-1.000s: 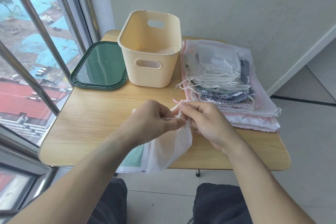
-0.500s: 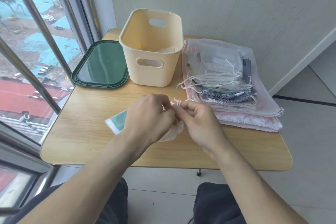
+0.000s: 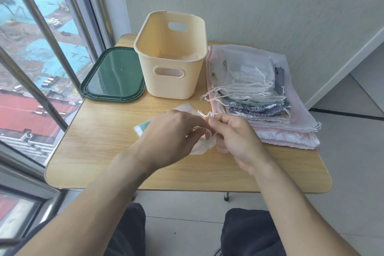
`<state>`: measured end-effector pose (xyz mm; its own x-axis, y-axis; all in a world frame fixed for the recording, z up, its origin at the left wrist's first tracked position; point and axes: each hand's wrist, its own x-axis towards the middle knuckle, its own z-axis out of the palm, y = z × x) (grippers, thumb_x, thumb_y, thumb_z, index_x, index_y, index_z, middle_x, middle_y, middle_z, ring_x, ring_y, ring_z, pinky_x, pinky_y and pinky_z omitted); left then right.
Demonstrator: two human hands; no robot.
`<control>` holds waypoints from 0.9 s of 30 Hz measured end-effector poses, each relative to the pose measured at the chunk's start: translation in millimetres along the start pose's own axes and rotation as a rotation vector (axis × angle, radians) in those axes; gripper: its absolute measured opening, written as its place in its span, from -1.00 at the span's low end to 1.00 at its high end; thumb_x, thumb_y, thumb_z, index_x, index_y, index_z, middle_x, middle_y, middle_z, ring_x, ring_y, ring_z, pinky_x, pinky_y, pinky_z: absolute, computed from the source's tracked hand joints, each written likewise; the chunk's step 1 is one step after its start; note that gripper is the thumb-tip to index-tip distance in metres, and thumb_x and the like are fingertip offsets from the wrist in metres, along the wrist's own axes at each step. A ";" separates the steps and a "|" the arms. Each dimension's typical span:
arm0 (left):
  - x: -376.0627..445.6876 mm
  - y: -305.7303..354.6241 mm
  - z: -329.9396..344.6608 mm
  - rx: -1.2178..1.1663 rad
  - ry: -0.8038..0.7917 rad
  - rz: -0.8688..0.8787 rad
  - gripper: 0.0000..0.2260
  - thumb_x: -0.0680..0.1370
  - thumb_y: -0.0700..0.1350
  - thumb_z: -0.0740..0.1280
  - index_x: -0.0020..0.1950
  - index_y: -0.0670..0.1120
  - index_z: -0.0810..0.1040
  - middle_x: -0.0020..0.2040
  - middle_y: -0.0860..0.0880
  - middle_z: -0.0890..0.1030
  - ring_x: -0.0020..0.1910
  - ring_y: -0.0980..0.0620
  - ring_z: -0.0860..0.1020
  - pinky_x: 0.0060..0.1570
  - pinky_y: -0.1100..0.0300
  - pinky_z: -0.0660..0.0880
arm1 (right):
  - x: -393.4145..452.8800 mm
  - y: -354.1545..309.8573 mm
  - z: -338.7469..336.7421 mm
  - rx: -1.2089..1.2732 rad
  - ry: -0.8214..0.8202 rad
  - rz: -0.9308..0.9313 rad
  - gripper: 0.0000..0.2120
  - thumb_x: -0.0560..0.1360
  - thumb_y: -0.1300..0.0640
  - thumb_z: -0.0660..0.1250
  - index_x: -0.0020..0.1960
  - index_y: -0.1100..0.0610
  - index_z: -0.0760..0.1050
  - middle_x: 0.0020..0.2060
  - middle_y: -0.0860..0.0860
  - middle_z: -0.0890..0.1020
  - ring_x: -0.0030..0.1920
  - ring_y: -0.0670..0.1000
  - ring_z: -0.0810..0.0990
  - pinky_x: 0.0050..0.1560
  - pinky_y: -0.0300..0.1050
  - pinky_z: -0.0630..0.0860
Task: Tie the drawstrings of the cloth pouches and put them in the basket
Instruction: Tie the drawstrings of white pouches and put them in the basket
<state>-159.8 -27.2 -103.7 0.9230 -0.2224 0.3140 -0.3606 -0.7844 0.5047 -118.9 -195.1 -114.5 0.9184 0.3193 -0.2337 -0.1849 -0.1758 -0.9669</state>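
Honestly, I can read no writing; only a dark tag in the stack of pouches (image 3: 259, 97), just right of the basket (image 3: 170, 56), carries letters too small to tell. Inside the cream basket I see some pale cloth at the bottom, and a green lid (image 3: 113, 75) lies left of it on the wooden table (image 3: 99, 141) between window and wall. In front of the basket, my left hand (image 3: 172, 137) and right hand (image 3: 239, 137) both pinch the drawstring (image 3: 205, 114) of a white pouch (image 3: 199, 145) lying on the table.

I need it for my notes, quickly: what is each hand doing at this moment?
Left hand: pinches the drawstring of the white pouch.
Right hand: pinches the same drawstring, fingers curled.
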 end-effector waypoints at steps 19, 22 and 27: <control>8.1 -5.3 -11.0 -0.907 -0.212 -0.659 -0.86 0.57 -0.22 0.35 -0.17 -0.22 0.57 -0.52 0.07 0.20 -0.56 0.11 0.13 -0.57 0.30 0.10 | -3.1 11.8 -7.6 -0.285 -0.045 -0.440 -0.84 0.45 0.32 0.52 -0.08 0.14 0.58 -0.04 -0.03 0.69 -0.21 -0.01 0.66 -0.14 -0.06 0.63; 7.3 -3.6 -9.5 -0.963 -0.219 -0.683 -0.83 0.58 -0.24 0.32 -0.22 -0.18 0.55 -0.51 0.08 0.17 -0.56 0.12 0.10 -0.59 0.31 0.08 | -4.2 13.9 -5.7 -0.323 -0.036 -0.454 -0.82 0.40 0.26 0.58 -0.04 0.14 0.64 -0.02 -0.08 0.68 -0.15 -0.01 0.68 -0.10 -0.07 0.66; 6.3 -4.1 -6.8 -0.962 -0.231 -0.677 -0.86 0.58 -0.21 0.35 -0.11 -0.27 0.62 -0.51 0.08 0.20 -0.55 0.11 0.12 -0.58 0.30 0.09 | -3.0 12.6 -6.7 -0.320 0.042 -0.479 -0.92 0.42 0.19 0.58 -0.10 0.10 0.73 -0.05 -0.12 0.70 -0.17 -0.03 0.68 -0.15 -0.13 0.62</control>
<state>-153.4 -21.4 -98.4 0.9307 -0.1076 -0.3495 0.3461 -0.0502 0.9369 -121.6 -204.5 -125.3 0.8880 0.3964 0.2329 0.3637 -0.2957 -0.8833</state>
